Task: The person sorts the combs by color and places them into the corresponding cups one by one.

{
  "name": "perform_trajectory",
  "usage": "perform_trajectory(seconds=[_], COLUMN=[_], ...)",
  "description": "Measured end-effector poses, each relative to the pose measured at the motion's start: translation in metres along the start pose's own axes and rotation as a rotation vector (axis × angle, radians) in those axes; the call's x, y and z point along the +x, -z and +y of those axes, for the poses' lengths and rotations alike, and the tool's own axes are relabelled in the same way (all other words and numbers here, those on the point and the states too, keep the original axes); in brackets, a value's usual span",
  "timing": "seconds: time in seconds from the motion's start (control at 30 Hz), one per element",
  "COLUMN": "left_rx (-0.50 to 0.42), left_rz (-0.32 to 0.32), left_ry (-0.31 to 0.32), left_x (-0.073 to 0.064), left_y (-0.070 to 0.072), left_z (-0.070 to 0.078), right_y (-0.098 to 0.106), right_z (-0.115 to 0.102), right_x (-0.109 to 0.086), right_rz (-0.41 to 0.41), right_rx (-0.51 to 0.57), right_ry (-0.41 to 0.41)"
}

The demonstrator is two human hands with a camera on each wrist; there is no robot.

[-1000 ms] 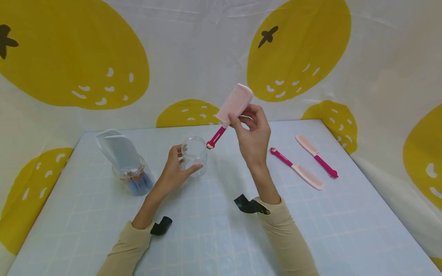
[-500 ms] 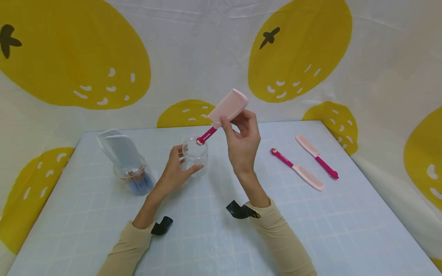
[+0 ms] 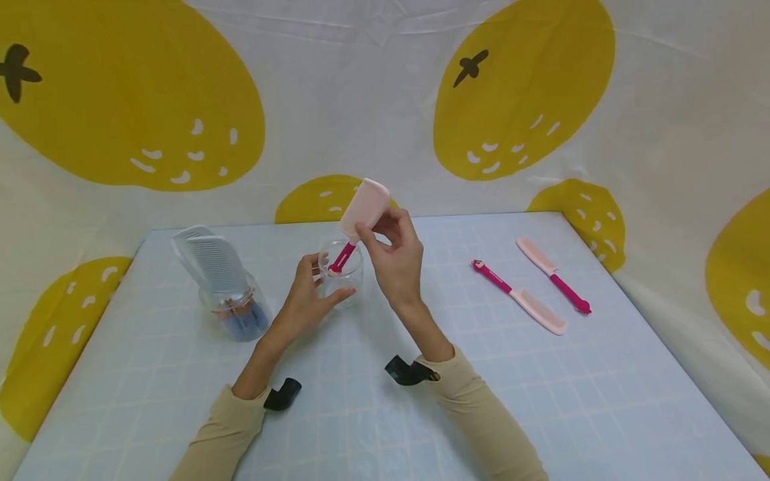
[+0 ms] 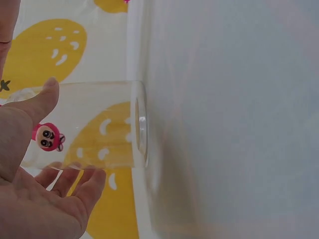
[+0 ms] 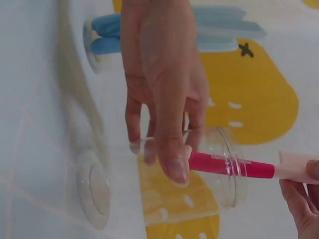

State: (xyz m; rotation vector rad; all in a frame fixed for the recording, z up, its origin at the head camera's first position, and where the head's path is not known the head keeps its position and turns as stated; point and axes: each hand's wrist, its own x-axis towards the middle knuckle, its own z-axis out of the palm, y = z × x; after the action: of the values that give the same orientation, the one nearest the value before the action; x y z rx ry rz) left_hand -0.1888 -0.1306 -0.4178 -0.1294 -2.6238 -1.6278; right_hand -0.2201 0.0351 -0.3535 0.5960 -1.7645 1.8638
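Note:
My left hand [image 3: 307,294] grips a clear glass jar [image 3: 341,267] standing on the table, thumb on one side and fingers on the other. My right hand [image 3: 388,257] pinches the pink head of a comb [image 3: 363,207] above the jar. Its magenta handle [image 3: 340,258] points down into the jar's mouth. In the left wrist view the jar [image 4: 89,124] shows the handle's small monkey-face end [image 4: 48,138] inside it. The right wrist view has the handle [image 5: 230,166] passing through the jar's rim [image 5: 227,167], with my left hand [image 5: 162,94] wrapped round the glass.
A second clear jar [image 3: 234,310] at the left holds pale blue combs [image 3: 207,264]. Two more pink combs with magenta handles [image 3: 520,297] [image 3: 553,274] lie on the light blue tiled table [image 3: 385,414] at the right. A lemon-print cloth [image 3: 385,100] hangs behind.
My right hand has moved left and down with the comb. The handle's end, which hung beside the jar, now sits inside its mouth. The left hand kept hold of the jar.

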Motion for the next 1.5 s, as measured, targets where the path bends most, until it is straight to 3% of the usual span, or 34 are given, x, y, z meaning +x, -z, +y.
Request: perform_trajectory(seconds=[0.4,0.53,0.8,1.07,1.5], left_rx=[-0.017,-0.024,-0.022,-0.009,-0.016], left_rz=[0.004,-0.002,-0.007,-0.003,0.008], left_ry=[-0.038,-0.058,-0.054,-0.043,-0.046], left_x=[0.0,0.0,0.001,-0.001,-0.001], left_y=[0.001,0.001,0.0,0.0,0.001], left_z=[-0.002,-0.004,-0.003,-0.002,-0.003], right_y=[-0.008,-0.007,0.0,0.006,0.02], right_z=[0.008,0.01,0.018,0.02,0.018], right_x=[-0.009,-0.01,-0.008,-0.005,0.0], right_rz=[-0.144,-0.16,-0.147,-0.222,-0.294], right_rx=[-0.093,-0.135,-0.323,-0.33,-0.335], right_ry=[-0.127,-0.127,-0.092,-0.169,-0.207])
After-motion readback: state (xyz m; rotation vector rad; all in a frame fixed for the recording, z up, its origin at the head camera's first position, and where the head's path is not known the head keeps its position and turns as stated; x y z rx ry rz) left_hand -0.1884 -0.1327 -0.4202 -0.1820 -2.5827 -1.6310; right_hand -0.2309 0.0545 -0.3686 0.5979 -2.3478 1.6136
